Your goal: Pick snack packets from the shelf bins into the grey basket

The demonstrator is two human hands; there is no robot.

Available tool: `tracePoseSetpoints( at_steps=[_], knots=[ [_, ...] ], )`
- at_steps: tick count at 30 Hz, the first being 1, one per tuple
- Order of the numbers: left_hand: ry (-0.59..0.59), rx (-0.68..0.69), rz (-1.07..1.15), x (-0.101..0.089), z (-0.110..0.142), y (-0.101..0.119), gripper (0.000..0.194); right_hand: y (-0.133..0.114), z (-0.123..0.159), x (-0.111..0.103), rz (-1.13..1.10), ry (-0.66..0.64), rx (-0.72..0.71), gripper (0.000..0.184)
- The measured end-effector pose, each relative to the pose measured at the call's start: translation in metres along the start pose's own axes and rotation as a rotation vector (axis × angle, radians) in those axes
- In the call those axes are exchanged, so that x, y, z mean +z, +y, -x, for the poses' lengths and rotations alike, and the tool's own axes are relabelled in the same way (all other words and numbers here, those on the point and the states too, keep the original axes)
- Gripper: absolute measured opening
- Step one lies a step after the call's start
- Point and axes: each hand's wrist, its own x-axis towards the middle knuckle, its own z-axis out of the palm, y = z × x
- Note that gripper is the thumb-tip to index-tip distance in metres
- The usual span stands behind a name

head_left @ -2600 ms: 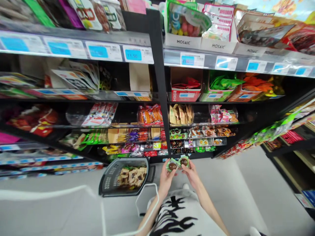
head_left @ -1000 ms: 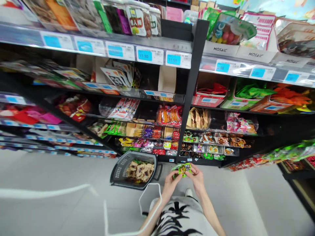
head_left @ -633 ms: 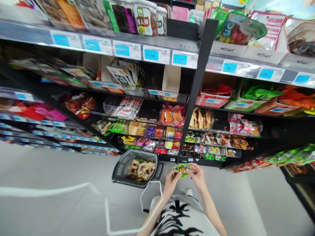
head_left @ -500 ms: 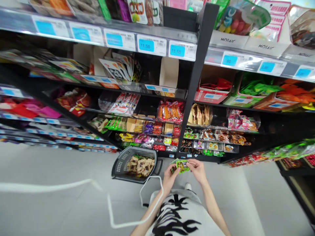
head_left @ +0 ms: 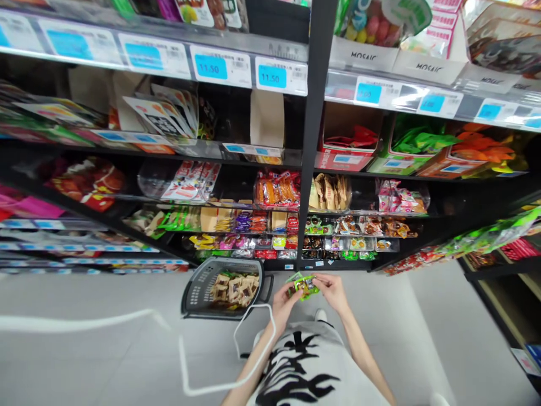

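One bright-green packet, patched yellow and dark, is pinched by left hand and right hand.

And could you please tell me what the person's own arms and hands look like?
The bare left hand and bare right hand wear no gloves, and both forearms show no sleeves, watch or bracelet. Between them is a white fabric top with bold black brushstroke-like markings.
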Motion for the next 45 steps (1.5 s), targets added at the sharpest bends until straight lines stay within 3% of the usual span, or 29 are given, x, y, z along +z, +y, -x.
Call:
tracePoseSetpoints(
  at_steps=[5, 8, 14, 18, 26, 34, 45],
  knots=[
    [-0.219, -0.045, -0.174, -0.002, 0.002, -0.002, 0.032, 0.012, 0.001, -0.01, 0.106, 0.042, -0.006, 0.027],
    [-0.27, -0.009, -0.317, 0.002, 0.007, -0.005, 0.029, 0.012, 0.003, -0.011, 0.133, 0.095, -0.02, 0.028],
    [-0.21, 0.033, -0.31, 0.009, 0.01, -0.006, 0.032, 0.011, 0.007, -0.007, -0.121, 0.066, 0.054, 0.04],
    [-0.163, 0.131, -0.382, 0.008, 0.009, -0.003, 0.031, 0.015, 0.008, -0.008, -0.242, 0.085, 0.108, 0.041],
    [-0.251, 0.188, -0.587, 0.008, 0.013, -0.001, 0.032, 0.019, 0.01, -0.005, -0.213, 0.235, 0.145, 0.041],
    [-0.316, 0.132, -0.563, 0.005, 0.014, -0.009, 0.04, 0.019, 0.012, 0.001, -0.243, 0.304, 0.164, 0.041],
    [-0.175, 0.16, -0.594, -0.001, 0.011, -0.017, 0.045, 0.024, 0.009, 0.002, -0.231, 0.227, 0.14, 0.039]
  ],
)
